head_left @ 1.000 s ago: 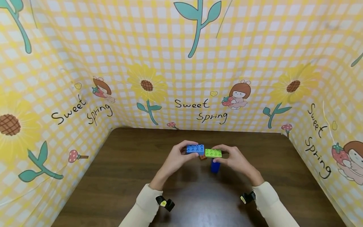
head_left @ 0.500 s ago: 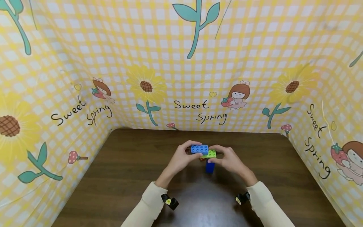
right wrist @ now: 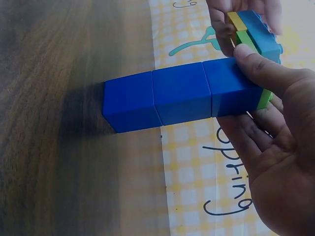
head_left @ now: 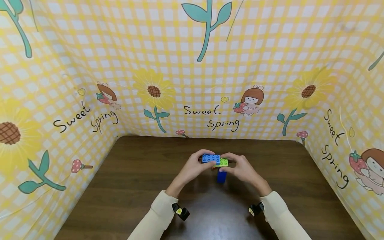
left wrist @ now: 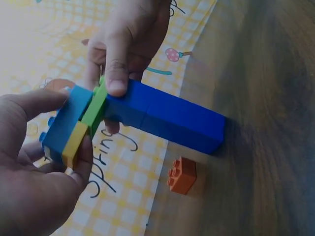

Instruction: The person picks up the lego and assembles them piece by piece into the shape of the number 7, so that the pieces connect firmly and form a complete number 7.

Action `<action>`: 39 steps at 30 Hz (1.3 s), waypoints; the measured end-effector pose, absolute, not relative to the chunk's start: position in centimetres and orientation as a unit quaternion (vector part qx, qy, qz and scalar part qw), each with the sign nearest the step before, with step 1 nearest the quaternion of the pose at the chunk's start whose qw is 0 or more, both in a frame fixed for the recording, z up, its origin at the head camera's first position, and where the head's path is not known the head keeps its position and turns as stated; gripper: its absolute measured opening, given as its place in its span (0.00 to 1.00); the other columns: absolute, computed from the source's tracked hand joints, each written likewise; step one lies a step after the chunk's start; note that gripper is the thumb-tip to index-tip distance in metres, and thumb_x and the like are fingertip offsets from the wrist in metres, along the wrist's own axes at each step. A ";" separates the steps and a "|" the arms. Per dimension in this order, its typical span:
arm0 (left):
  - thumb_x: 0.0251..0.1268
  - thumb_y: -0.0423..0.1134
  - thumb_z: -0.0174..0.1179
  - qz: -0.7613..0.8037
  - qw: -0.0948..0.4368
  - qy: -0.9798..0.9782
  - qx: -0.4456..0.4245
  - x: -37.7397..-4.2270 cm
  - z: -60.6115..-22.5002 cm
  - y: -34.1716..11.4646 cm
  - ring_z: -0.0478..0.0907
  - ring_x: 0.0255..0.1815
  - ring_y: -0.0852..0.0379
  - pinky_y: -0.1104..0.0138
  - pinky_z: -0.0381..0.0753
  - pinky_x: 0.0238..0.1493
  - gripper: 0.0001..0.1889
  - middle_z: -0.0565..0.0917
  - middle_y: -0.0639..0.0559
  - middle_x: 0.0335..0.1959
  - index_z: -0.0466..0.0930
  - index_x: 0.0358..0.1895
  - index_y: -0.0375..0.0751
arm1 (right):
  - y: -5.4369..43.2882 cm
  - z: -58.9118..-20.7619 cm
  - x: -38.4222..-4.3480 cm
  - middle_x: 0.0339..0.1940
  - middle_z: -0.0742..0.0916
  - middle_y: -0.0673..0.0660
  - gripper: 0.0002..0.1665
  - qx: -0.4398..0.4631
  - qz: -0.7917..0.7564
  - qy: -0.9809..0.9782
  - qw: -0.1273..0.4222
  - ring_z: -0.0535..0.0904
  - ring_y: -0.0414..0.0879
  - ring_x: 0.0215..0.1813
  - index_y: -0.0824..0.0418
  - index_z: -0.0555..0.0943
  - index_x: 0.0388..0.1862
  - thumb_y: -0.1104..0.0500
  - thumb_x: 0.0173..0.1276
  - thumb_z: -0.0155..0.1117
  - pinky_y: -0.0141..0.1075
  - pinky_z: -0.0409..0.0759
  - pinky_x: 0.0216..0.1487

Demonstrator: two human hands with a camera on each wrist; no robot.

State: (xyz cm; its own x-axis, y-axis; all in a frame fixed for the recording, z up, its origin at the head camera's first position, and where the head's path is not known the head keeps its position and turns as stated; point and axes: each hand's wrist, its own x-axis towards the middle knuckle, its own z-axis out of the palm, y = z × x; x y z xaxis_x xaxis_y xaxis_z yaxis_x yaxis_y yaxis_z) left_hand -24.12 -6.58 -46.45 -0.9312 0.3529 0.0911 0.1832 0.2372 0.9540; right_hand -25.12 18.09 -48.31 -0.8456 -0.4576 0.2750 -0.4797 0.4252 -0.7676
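Observation:
My left hand point(head_left: 192, 170) pinches a light blue brick point(head_left: 211, 158) between thumb and fingers. Under one end of that brick, a thin yellow piece point(left wrist: 75, 143) shows in the left wrist view. A column of dark blue bricks point(right wrist: 181, 93) stands on the table, topped by a flat lime-green brick point(head_left: 224, 162). The light blue brick lies over the green one's left part, right at its studs. My right hand point(head_left: 244, 170) grips the top of the column, thumb on the uppermost dark blue brick and fingers behind.
A small orange brick point(left wrist: 182, 177) lies on the brown wooden table point(head_left: 135, 193), behind the column and partly hidden in the head view. A yellow checked cloth point(head_left: 192, 76) hangs around the table's back and sides.
My left hand has brought the light blue brick rightward over the green brick, then slightly down. My right hand and the column have shifted a little left.

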 end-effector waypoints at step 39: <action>0.74 0.46 0.69 0.682 0.193 0.702 0.064 -25.3 -45.3 -4.4 0.81 0.31 0.59 0.71 0.84 0.33 0.24 0.85 0.47 0.36 0.75 0.57 0.28 | 18.1 -48.0 -25.4 0.55 0.92 0.53 0.22 0.271 0.464 -0.844 0.007 0.89 0.50 0.58 0.55 0.87 0.59 0.56 0.67 0.80 0.46 0.87 0.57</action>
State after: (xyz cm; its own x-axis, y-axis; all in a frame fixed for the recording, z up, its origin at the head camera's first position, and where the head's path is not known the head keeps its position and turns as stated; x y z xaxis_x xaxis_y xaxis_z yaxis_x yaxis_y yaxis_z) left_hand -25.32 -4.40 -45.29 -0.9169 0.3541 -0.1840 -0.1735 0.0615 0.9829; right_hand -25.35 18.14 -48.00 -0.8534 -0.4499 0.2634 -0.4635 0.4233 -0.7785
